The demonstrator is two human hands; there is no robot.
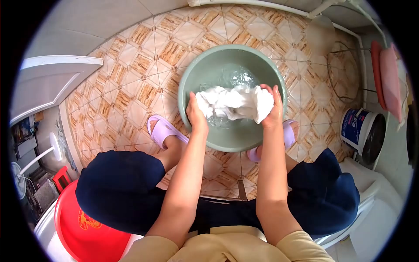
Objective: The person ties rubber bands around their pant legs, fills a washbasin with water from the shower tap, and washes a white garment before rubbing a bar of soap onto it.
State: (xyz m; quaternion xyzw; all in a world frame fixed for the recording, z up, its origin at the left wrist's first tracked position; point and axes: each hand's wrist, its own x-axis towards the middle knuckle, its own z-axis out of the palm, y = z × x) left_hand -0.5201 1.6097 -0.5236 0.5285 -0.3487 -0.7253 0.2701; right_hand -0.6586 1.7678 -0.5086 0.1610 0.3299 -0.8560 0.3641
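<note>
A wet white cloth (235,102) is bunched lengthwise between my two hands, above the water in a round green basin (233,143). My left hand (196,114) grips its left end near the basin's left rim. At the other end, my right hand (273,107) is wrapped around the cloth close to the right rim. Clear, rippling water (241,78) shows behind the cloth. The cloth's exact kind cannot be made out from its folds.
The basin stands on a patterned tile floor (131,87) between my feet in lilac slippers (163,131). A red basin (83,222) is at lower left. To the right stands a white-and-blue bucket (354,131). White pipes (257,5) run along the far wall.
</note>
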